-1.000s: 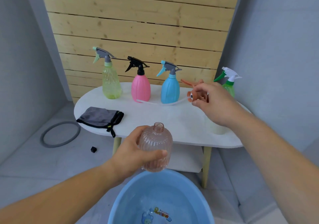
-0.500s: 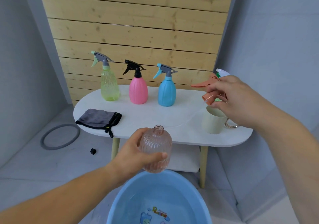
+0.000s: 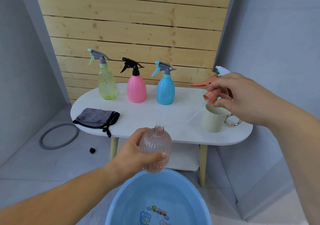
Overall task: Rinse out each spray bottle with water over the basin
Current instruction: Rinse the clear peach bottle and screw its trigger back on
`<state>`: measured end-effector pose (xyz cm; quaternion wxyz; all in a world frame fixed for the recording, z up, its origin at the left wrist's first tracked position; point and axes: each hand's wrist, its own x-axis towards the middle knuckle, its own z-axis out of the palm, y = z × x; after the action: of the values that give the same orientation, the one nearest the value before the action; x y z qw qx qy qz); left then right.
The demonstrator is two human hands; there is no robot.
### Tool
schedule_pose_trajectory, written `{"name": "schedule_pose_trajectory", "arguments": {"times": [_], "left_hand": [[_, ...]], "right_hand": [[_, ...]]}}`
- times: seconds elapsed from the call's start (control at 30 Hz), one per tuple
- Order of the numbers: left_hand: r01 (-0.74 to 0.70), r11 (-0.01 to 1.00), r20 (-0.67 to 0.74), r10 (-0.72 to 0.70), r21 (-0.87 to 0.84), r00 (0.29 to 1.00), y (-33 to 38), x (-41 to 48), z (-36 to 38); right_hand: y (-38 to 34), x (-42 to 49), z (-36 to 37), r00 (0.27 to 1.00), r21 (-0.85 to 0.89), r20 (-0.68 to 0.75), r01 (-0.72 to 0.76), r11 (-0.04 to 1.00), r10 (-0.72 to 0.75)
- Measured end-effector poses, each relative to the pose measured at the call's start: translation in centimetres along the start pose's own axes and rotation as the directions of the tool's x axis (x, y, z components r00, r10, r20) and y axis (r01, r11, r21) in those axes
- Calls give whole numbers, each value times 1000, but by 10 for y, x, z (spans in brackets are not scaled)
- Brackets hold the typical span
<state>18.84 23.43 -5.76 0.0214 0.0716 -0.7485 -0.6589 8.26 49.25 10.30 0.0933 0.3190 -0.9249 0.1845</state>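
Observation:
My left hand grips a clear ribbed pink bottle, upright and without its cap, just above the far rim of the blue basin. My right hand pinches the orange spray head above the cream mug; its thin clear tube trails down across the table toward the bottle. On the white table stand a yellow-green bottle, a pink bottle and a blue bottle, all capped. A white and green spray head peeks out behind my right hand.
A grey cloth lies on the table's left front. A gold ring sits beside the mug. On the floor at the left lie a grey hoop and a small black cube. Walls close in on both sides.
My right hand carried the orange spray head to the right, from near the blue bottle to above the mug. The left hand kept the open bottle still over the basin.

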Motion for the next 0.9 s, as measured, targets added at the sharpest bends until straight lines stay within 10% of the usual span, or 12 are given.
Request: {"name": "schedule_pose_trajectory", "arguments": {"times": [0.9], "left_hand": [[-4, 1000, 66, 3, 17, 998, 6, -5, 10]], "right_hand": [[-56, 0, 77, 989, 288, 18, 138, 948, -150]]}}
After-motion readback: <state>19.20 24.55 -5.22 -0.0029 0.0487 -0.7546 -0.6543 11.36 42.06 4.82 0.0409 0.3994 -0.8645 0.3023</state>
